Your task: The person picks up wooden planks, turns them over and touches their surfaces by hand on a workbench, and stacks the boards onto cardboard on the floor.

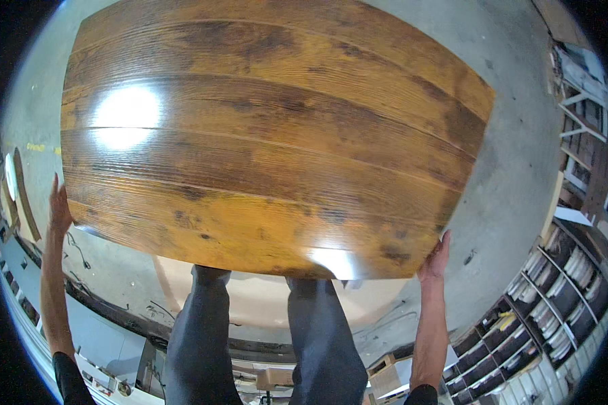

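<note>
A large brown wood-grain board (270, 142), marked with plank-like lines and glossy enough to throw back bright light, spans most of the view. My left hand (59, 208) grips its left edge close to the near corner, fingers pointing up along the side. At the opposite end, my right hand (436, 258) holds the right edge near the other near corner. The thumb shows at that edge, while the fingers beneath the board are hidden. Both arms are stretched wide, and the board's near edge covers my feet.
Grey concrete floor (520, 182) surrounds the board. Beneath and behind it lies a tan sheet (257, 307). Shelving with stacked pale rolls or strips (554, 317) stands at lower right. Wooden pieces and white frames (584, 128) pile up at right. Curved strips (24, 196) lie at far left.
</note>
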{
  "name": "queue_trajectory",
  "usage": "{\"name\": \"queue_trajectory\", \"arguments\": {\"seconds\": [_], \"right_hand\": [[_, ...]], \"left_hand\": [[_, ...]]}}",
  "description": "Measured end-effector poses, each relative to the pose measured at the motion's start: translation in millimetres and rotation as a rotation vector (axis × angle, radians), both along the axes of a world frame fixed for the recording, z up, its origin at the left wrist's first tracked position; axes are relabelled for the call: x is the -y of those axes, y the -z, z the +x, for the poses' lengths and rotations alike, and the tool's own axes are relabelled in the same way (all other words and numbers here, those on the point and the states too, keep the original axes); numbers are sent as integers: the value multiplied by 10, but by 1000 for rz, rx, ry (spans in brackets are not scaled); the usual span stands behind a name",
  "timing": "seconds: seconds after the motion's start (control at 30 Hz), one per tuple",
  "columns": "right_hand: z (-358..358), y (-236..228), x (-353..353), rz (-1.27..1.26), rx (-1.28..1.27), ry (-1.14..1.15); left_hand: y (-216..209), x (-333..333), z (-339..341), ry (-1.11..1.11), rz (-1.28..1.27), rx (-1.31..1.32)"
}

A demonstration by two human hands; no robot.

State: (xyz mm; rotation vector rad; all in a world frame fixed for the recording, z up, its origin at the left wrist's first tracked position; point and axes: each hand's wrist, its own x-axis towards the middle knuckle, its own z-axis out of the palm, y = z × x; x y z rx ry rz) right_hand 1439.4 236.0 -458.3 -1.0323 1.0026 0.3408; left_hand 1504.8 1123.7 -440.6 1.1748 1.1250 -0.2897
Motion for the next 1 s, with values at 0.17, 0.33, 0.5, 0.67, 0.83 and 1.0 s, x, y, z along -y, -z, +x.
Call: {"name": "queue_trajectory", "arguments": {"seconds": [0.17, 0.33, 0.5, 0.67, 0.83, 1.0], "right_hand": [[278, -384, -488, -53, 43, -246], [329, -544, -603, -183, 8, -252], [412, -560, -688, -289, 33, -358], [399, -606, -670, -390, 14, -396], [296, -490, -531, -337, 118, -333], [-794, -768, 321, -422, -145, -459]], "left_hand": [[-279, 504, 631, 218, -67, -75], [-230, 603, 656, 238, -18, -34], [-227, 677, 657, 254, -51, -11], [-57, 562, 578, 190, 65, 49], [-321, -421, -655, 278, 709, -120], [-1226, 941, -2499, 464, 609, -369]]}}
